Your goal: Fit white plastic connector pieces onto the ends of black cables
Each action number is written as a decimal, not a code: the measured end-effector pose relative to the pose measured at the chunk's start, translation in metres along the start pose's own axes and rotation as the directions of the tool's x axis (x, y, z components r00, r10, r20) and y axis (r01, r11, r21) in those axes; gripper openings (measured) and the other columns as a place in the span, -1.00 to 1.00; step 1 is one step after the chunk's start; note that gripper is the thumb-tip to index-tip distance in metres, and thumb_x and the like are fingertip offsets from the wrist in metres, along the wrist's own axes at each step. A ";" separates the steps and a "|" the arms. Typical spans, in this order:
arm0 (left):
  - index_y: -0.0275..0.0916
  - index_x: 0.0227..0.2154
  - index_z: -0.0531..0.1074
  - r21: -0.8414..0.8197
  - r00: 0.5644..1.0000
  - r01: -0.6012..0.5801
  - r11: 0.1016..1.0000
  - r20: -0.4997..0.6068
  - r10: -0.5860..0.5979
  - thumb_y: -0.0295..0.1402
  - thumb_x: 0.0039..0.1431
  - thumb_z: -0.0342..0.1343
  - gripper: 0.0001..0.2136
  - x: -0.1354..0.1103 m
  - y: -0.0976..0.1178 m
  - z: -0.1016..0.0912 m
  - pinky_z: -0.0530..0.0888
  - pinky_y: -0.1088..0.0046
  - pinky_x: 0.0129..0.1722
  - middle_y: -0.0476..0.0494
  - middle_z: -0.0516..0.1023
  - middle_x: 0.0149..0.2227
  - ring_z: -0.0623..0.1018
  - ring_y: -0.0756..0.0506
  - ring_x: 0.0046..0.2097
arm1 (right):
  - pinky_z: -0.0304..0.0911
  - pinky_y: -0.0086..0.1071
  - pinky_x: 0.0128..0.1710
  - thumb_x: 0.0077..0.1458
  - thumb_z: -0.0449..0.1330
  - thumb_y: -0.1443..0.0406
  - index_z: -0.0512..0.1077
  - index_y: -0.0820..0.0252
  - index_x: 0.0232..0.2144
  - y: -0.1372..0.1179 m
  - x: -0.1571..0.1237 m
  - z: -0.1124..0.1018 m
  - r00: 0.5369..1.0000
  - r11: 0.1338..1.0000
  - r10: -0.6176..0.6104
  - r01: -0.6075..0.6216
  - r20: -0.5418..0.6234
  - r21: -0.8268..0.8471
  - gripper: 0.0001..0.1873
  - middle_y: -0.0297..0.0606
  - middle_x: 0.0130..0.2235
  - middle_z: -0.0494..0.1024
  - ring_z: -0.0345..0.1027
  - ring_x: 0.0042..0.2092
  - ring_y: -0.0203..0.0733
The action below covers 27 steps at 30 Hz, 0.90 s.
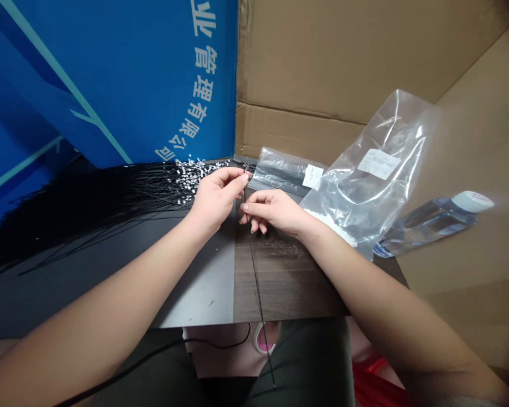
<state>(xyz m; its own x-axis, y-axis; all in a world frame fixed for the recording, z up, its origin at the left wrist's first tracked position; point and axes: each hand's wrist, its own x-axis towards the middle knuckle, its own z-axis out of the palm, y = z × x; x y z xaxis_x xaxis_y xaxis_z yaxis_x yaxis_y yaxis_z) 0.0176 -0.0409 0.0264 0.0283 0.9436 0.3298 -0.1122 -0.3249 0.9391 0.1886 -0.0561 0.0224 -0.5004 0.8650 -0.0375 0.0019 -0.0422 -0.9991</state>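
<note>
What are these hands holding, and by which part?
A thin black cable: the left hand's fingertips seem to pinch near its upper end, and the right hand's fingers hold just below, partly hiding it.

1. Two hands: one left hand (214,202), one right hand (275,212).
2. Two clear plastic bags: one small bag (280,172), one large bag (390,169).
3. One plastic water bottle (428,226).
4. One separate black wire (257,277).
5. Bundled black wires (110,195): too many to count.

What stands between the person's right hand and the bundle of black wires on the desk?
The left hand does: it sits directly between the right hand and the wire bundle, with the bundle's white-tipped ends reaching just past it.
</note>
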 end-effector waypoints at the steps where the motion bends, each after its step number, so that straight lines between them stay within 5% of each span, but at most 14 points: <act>1: -0.21 -0.29 0.65 0.026 1.000 -0.023 0.999 0.004 0.023 -0.26 0.13 0.39 -0.84 -0.001 0.000 0.000 0.47 0.42 -0.30 -0.12 0.68 -0.21 0.51 -0.01 -0.34 | 0.26 -0.54 -0.69 0.05 0.50 0.02 0.51 0.25 -0.44 0.001 0.000 0.000 1.000 1.000 0.009 -0.009 0.004 -0.005 -0.57 -0.19 -0.38 0.69 0.48 -0.54 -0.34; 7: -0.21 -0.23 0.62 0.190 0.980 -0.200 0.961 0.059 0.192 -0.26 0.27 0.30 -0.86 -0.005 0.004 -0.001 0.51 0.37 -0.15 -0.14 0.68 -0.16 0.59 -0.07 -0.21 | 0.28 -0.52 -0.69 0.03 0.52 0.08 0.52 0.25 -0.41 0.003 0.003 -0.003 0.999 0.998 0.051 -0.051 -0.012 -0.028 -0.61 -0.19 -0.40 0.68 0.50 -0.53 -0.30; 14: -0.17 -0.20 0.64 0.328 0.891 -0.454 0.829 0.164 0.423 -0.28 0.35 0.25 -0.89 -0.008 0.005 -0.001 0.52 0.33 -0.05 -0.14 0.63 -0.15 0.58 -0.11 -0.06 | 0.30 -0.52 -0.67 0.09 0.48 0.05 0.48 0.23 -0.40 0.004 0.004 -0.007 1.000 0.998 0.022 -0.022 -0.011 -0.053 -0.60 -0.22 -0.40 0.65 0.49 -0.52 -0.31; 27: -0.13 -0.20 0.66 0.368 0.915 -0.404 0.837 0.159 0.371 -0.25 0.35 0.25 -0.88 -0.010 0.009 -0.002 0.49 0.30 0.01 -0.16 0.63 -0.14 0.56 -0.15 -0.05 | 0.36 -0.46 -0.50 0.18 0.40 0.00 0.52 0.19 -0.33 0.006 0.005 -0.009 0.990 0.976 -0.123 0.109 -0.064 -0.189 -0.63 -0.25 -0.32 0.64 0.50 -0.40 -0.30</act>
<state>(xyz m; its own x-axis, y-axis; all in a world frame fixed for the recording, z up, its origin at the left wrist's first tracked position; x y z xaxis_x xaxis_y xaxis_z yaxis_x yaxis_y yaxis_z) 0.0143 -0.0529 0.0313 0.1424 0.7323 0.6659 0.2605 -0.6768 0.6886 0.1939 -0.0474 0.0157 -0.4406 0.8937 0.0846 0.1106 0.1475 -0.9829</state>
